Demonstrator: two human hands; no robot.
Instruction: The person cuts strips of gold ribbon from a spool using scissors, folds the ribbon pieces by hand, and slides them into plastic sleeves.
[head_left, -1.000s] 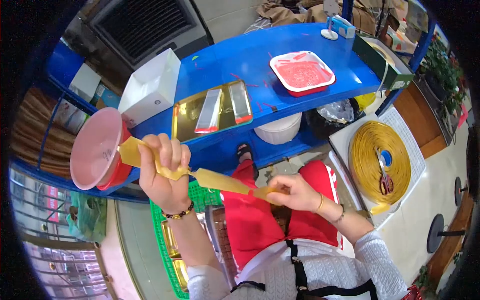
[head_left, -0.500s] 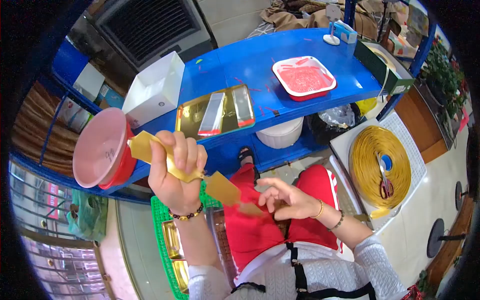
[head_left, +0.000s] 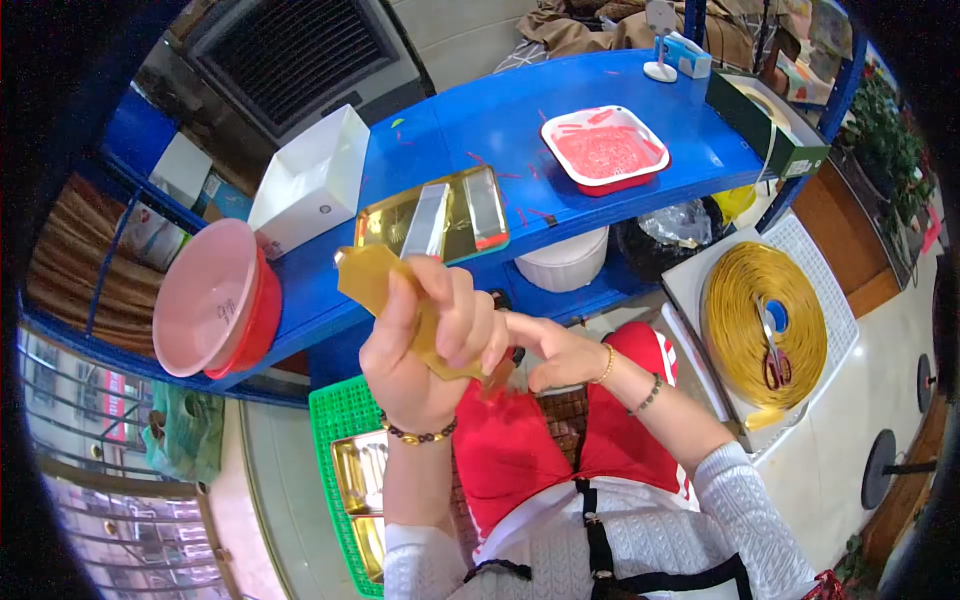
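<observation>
My left hand [head_left: 430, 340] is raised in front of the blue table, its fingers closed around a folded gold ribbon strip [head_left: 365, 275]. The strip's angular upper end sticks out above the thumb. Below the fist, a translucent loose end [head_left: 497, 380] hangs down, blurred. My right hand [head_left: 565, 355] reaches in from the right, its fingers stretched toward my left fingertips. Its thumb is apart from the fingers; the fingertips are partly hidden, so I cannot tell whether they touch the strip.
Across the blue table [head_left: 440, 130] are a white box [head_left: 310, 185], a pink basin [head_left: 207, 297], a gold tray [head_left: 385, 222] and a red-white dish [head_left: 605, 155]. At right, scissors [head_left: 772, 350] lie on a gold ribbon coil [head_left: 720, 330]. A green basket [head_left: 335, 425] stands low left.
My left hand has moved right with the gold ribbon strip. My right hand has moved left and slightly up, closing the gap between the hands. The loose ribbon end shows less.
</observation>
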